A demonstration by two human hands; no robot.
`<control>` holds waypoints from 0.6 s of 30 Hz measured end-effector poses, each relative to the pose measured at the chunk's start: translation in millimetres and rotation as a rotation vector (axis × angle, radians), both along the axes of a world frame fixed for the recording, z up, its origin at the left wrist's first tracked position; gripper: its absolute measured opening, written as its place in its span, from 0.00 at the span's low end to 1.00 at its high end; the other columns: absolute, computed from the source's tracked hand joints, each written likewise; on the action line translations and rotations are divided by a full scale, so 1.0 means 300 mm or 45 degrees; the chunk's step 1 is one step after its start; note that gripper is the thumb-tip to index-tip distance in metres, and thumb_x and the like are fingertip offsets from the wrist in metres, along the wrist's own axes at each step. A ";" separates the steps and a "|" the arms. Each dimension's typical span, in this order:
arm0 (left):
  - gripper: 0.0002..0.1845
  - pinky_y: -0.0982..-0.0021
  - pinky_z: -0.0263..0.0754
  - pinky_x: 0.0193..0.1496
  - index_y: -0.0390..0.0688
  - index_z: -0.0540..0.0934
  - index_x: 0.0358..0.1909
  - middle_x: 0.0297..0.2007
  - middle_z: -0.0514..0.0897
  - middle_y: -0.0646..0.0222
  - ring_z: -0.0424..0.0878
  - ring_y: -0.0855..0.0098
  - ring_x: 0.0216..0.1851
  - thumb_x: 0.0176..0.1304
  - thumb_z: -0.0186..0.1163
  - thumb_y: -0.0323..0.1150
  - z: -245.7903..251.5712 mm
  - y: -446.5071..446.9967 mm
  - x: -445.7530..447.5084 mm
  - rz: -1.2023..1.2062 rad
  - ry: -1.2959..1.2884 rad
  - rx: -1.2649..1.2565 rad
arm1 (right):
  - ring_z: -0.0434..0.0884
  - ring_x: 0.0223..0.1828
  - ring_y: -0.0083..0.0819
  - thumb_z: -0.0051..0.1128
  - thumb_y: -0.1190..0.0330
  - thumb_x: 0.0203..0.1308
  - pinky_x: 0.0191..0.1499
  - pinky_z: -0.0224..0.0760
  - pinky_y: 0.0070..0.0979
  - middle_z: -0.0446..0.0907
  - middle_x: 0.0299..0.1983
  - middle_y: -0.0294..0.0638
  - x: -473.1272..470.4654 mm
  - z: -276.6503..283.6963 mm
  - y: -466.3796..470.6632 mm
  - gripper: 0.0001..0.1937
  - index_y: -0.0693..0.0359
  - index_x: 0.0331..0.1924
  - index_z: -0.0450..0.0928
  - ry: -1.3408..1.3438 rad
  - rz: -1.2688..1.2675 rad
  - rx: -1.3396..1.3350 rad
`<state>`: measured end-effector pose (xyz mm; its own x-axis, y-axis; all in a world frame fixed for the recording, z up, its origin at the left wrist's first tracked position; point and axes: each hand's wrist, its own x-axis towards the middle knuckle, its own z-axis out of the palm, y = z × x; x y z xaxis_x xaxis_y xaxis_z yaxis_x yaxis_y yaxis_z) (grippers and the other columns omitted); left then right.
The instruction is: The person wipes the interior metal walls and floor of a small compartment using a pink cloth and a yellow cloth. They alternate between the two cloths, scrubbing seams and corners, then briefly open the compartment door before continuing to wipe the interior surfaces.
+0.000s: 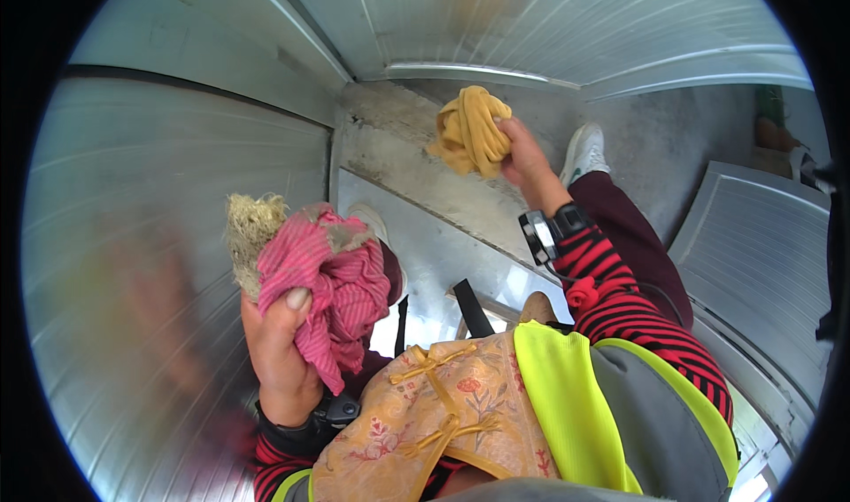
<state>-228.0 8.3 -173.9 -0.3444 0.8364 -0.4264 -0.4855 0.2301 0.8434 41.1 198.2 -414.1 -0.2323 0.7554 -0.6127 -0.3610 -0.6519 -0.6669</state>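
My left hand [282, 352] grips a bunched pink striped cloth [339, 273] with a grey patch of dirt on its top. A fibrous, tan scrubbing pad [255, 236] sticks out beside the cloth, in the same hand. My right hand [528, 157] reaches forward and clutches a crumpled yellow cloth [473, 133], which hangs over the concrete ledge. Its fingers are mostly hidden behind the cloth, with the thumb against the near edge. Both wrists carry black straps with devices.
A shiny ribbed metal panel [179, 236] stands close on my left. Another ribbed metal panel [564, 24] rises ahead. Between my feet runs a worn concrete ledge [412, 143]; a white shoe [587, 153] is on the floor beyond. A framed metal panel [757, 250] leans at right.
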 end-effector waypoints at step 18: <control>0.25 0.65 0.76 0.57 0.33 0.68 0.61 0.52 0.79 0.59 0.81 0.66 0.51 0.62 0.54 0.27 -0.026 -0.006 0.102 0.023 0.071 0.017 | 0.78 0.55 0.36 0.67 0.59 0.51 0.55 0.74 0.31 0.74 0.58 0.53 0.966 0.940 0.475 0.54 0.62 0.75 0.38 -1.222 0.631 0.386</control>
